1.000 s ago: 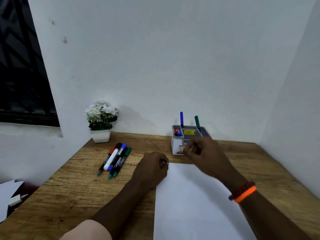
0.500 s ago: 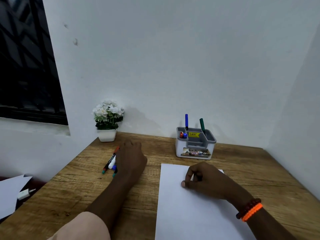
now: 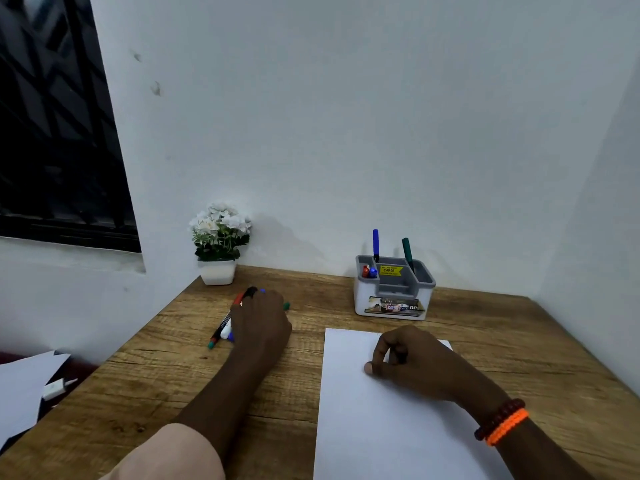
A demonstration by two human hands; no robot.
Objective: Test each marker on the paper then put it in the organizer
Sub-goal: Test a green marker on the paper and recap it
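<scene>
1. The organizer (image 3: pixel 394 296), a white and grey box with several compartments, stands on the wooden desk (image 3: pixel 519 341) near the back wall, just beyond the far edge of the paper (image 3: pixel 381 427)
2. Its far left compartment holds a blue marker (image 3: pixel 375 244) standing upright, and beside it a red cap (image 3: pixel 365 271) and a blue cap (image 3: pixel 373 271) show just above the rim
3. Its right compartment holds a green marker (image 3: pixel 407 253) leaning slightly left at the top; the middle compartments look empty, with a yellow price sticker (image 3: pixel 391 270) on the divider
4. A small white pot (image 3: pixel 217 271) with white flowers sits at the far left corner of the desk
5. The loose markers (image 3: pixel 221 329) still to be tested lie in a bunch on the desk left of the paper, under the left hand (image 3: pixel 261 320)
6. The left hand's fingers are curled down over the bunch, touching it; whether they pinch one marker I cannot tell
7. The right hand (image 3: pixel 412 365) rests on the upper part of the paper, fingers loosely curled, thumb tip pressed to the sheet, holding nothing visible
8. Compared with half a second ago, the left hand has settled further onto the markers, and the right hand has stayed in place on the paper
</scene>
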